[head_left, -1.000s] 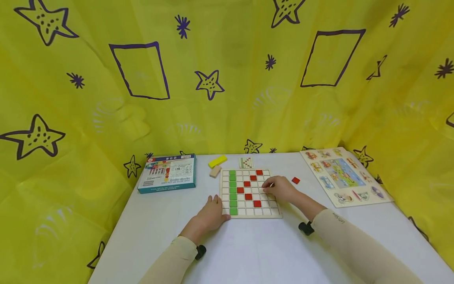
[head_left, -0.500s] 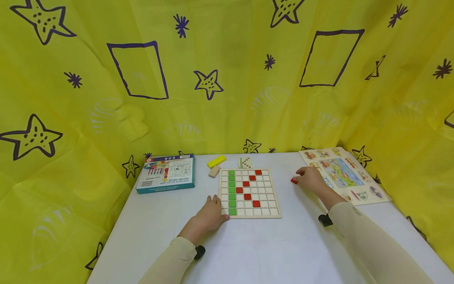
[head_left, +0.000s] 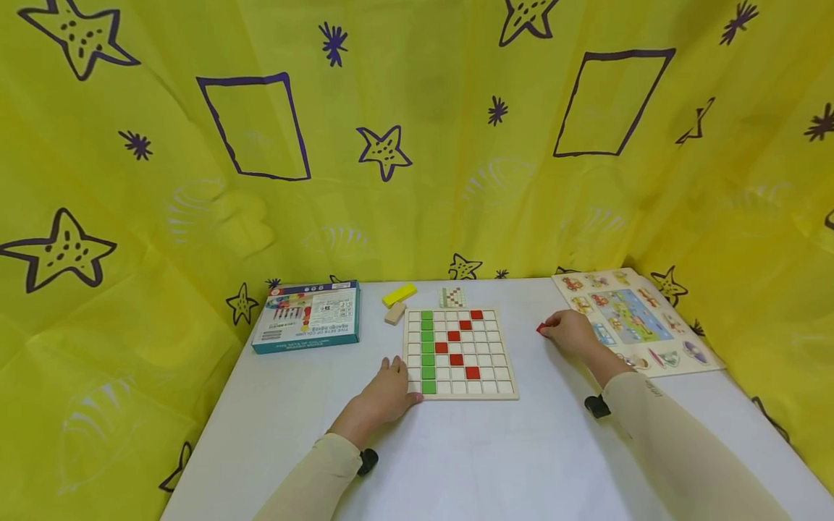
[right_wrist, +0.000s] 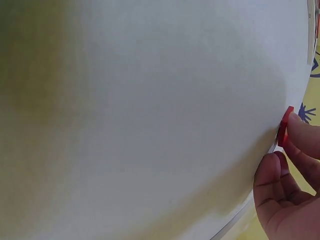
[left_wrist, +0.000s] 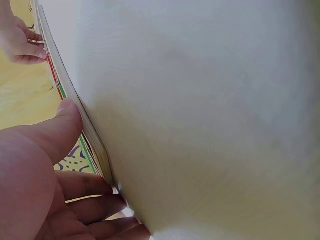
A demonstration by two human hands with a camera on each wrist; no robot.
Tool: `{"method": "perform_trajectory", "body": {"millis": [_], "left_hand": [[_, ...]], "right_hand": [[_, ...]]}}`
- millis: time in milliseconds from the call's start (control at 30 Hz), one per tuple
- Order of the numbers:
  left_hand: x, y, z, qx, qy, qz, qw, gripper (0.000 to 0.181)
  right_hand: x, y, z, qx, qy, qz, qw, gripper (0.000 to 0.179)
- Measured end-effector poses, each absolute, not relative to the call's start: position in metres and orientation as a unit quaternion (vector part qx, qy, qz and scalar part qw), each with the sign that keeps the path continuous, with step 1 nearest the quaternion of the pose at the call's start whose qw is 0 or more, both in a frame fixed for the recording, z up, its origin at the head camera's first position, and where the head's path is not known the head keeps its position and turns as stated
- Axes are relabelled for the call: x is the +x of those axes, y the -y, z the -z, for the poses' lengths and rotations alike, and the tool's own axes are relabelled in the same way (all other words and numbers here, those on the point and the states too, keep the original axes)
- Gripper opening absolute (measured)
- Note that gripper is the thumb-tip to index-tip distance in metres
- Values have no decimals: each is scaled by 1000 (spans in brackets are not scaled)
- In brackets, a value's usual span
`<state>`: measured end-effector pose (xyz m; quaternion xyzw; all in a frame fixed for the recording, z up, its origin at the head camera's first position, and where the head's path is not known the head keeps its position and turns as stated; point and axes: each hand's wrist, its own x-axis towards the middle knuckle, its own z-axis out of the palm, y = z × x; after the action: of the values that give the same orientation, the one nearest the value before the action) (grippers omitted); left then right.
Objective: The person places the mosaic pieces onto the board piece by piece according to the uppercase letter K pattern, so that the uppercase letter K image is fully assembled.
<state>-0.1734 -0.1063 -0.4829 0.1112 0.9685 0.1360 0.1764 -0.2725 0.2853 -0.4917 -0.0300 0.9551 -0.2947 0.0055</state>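
Note:
A square wooden grid board (head_left: 495,396) lies on the white table, with a green column of tiles and several red tiles in an angled pattern. My left hand (head_left: 386,394) rests at its near left corner, the fingers fairly straight along the left side and the thumb at the front edge. In the left wrist view, the thumb and fingers touch the board's edge (left_wrist: 95,135). Right of the board, my right hand (head_left: 572,334) pinches a small red square tile (right_wrist: 285,126). The tile is tilted on edge, close to the table surface.
Behind the board lie a small pattern card (head_left: 452,297), a yellow block (head_left: 399,294) and a plain wood block (head_left: 394,312). A flat teal box (head_left: 309,318) is at left. At right is a picture puzzle board (head_left: 635,318). A yellow curtain (head_left: 417,217) hangs behind.
My right hand has moved from the grid board's right side to the loose red tile and now pinches it, lifted on edge. My left hand has stayed at the board's corner.

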Motion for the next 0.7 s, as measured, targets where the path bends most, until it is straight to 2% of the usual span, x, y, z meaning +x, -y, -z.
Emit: {"method": "perform_trajectory", "body": {"millis": [233, 433, 700], "left_hand": [[-174, 105, 482, 108, -969, -137, 175, 84], [-172, 105, 481, 107, -969, -138, 176, 84], [-174, 105, 482, 113, -969, -130, 174, 84]], "right_hand": [[-270, -280, 489, -28, -946, 322, -6, 15], [-265, -271, 486, -39, -936, 351, 5, 10], [-245, -237, 472, -69, -913, 399, 58, 9]]}}
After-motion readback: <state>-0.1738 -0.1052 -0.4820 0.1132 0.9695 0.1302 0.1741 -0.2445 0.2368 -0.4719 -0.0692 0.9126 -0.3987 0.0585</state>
